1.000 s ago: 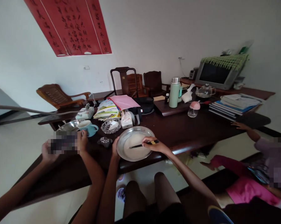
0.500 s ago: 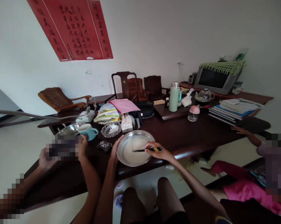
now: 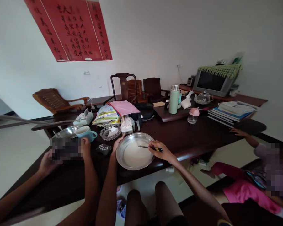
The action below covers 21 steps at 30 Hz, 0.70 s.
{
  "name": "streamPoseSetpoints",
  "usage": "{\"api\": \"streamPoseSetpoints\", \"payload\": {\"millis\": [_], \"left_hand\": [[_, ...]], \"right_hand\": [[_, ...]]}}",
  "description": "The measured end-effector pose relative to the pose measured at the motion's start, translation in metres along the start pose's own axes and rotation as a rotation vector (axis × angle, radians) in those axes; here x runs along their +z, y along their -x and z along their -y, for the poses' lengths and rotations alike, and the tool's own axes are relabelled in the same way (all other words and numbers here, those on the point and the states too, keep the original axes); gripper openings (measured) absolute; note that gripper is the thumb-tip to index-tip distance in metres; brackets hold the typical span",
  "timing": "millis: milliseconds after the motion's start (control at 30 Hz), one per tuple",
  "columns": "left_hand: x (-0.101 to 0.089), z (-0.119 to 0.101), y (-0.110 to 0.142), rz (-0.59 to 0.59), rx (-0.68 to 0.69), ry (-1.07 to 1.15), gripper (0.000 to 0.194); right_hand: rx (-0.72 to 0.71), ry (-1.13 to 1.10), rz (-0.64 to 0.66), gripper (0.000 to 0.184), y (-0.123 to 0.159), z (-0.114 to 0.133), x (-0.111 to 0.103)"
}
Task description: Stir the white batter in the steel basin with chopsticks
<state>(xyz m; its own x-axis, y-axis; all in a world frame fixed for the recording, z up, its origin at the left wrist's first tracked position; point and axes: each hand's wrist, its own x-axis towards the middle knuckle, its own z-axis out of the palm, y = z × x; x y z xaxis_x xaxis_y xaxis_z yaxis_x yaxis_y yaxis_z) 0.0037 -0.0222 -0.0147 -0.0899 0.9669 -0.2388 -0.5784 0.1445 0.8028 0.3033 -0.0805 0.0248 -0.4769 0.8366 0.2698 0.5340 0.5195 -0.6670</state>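
Far left, another person's two hands (image 3: 82, 147) hold a blurred object over the table (image 3: 193, 135). One metal bowl (image 3: 66, 132), one blue mug (image 3: 86, 133), one glass ashtray (image 3: 109, 132), one dark controller (image 3: 104, 148). Our left hand (image 3: 116, 147) is curled on the pan (image 3: 135, 153) rim, at the table's near edge. The pan holds white batter. Our right hand (image 3: 160, 151) is closed around chopsticks (image 3: 149, 147), long axis near level, tips pointing left into the batter. One green flask (image 3: 174, 99), one book stack (image 3: 233, 111); a third person's hand (image 3: 237, 131) rests on the table's right end.
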Motion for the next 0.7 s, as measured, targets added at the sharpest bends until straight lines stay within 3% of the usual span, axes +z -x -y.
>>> {"api": "streamPoseSetpoints", "payload": {"millis": [233,367,467,600,700], "left_hand": [[0.009,-0.003,-0.001,-0.049,-0.019,0.019,0.049],[0.009,-0.002,0.001,-0.068,-0.026,0.004,0.042],[0.009,0.0,0.002,-0.047,-0.022,0.007,0.039],[0.013,-0.004,0.003,-0.074,0.068,-0.192,0.025],[0.019,-0.019,-0.001,-0.125,0.204,-0.317,0.025]], "right_hand": [[-0.039,-0.034,0.049,0.011,-0.003,0.003,-0.004],[-0.011,-0.025,-0.014,0.013,-0.015,-0.002,-0.003],[0.005,0.011,-0.03,0.013,-0.004,-0.009,-0.009],[-0.035,-0.047,0.018,0.012,0.01,-0.007,-0.003],[-0.061,-0.072,0.028,0.01,-0.005,0.001,0.012]]}}
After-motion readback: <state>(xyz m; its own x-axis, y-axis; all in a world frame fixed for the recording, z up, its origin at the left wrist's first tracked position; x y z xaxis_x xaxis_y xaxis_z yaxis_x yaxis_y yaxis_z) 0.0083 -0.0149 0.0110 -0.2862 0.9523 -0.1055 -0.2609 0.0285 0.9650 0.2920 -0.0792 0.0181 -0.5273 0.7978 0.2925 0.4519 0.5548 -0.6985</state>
